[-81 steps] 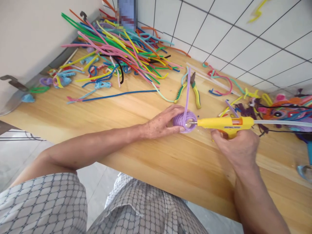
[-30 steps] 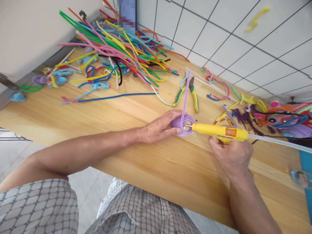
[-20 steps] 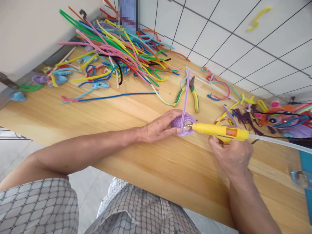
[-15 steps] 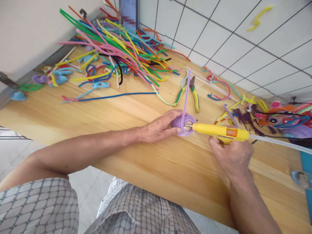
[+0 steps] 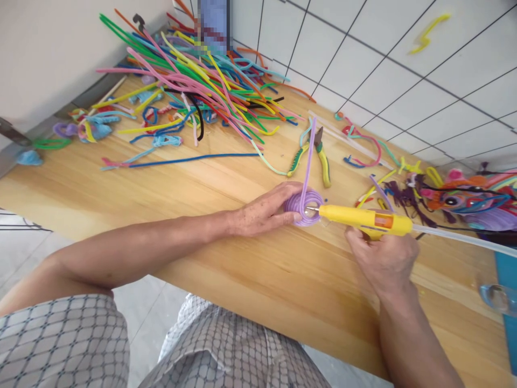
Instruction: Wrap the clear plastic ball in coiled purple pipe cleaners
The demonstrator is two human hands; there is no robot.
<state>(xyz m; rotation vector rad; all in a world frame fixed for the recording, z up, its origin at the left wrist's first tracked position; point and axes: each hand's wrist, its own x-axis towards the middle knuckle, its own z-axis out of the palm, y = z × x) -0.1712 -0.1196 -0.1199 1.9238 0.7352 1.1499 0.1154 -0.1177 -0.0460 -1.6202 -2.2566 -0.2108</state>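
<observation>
A coil of purple pipe cleaner (image 5: pixel 293 204) rests on the wooden table, one long free end rising from it away from me. My left hand (image 5: pixel 269 209) grips its left side, fingers behind and thumb in front. In my right hand (image 5: pixel 383 256) is a yellow hot glue gun (image 5: pixel 351 216), with a clear glue stick (image 5: pixel 456 237) trailing out of its back. The metal nozzle points left into the ring's opening. Whether it touches the pipe cleaner I cannot tell. Just beyond the coil lie pliers (image 5: pixel 324 164) with yellow-green handles, jaws pointing away.
A big heap of coloured pipe cleaners (image 5: pixel 202 81) covers the far left of the table, with small twisted figures (image 5: pixel 95 129) beside it. At the right lie a colourful pipe-cleaner creature (image 5: pixel 464 199) and dark purple tassels (image 5: pixel 404 194). A tiled wall (image 5: pixel 363 64) stands behind.
Both hands, the coil and the glue gun keep almost the same place. Only a very slight shift of the whole view shows.
</observation>
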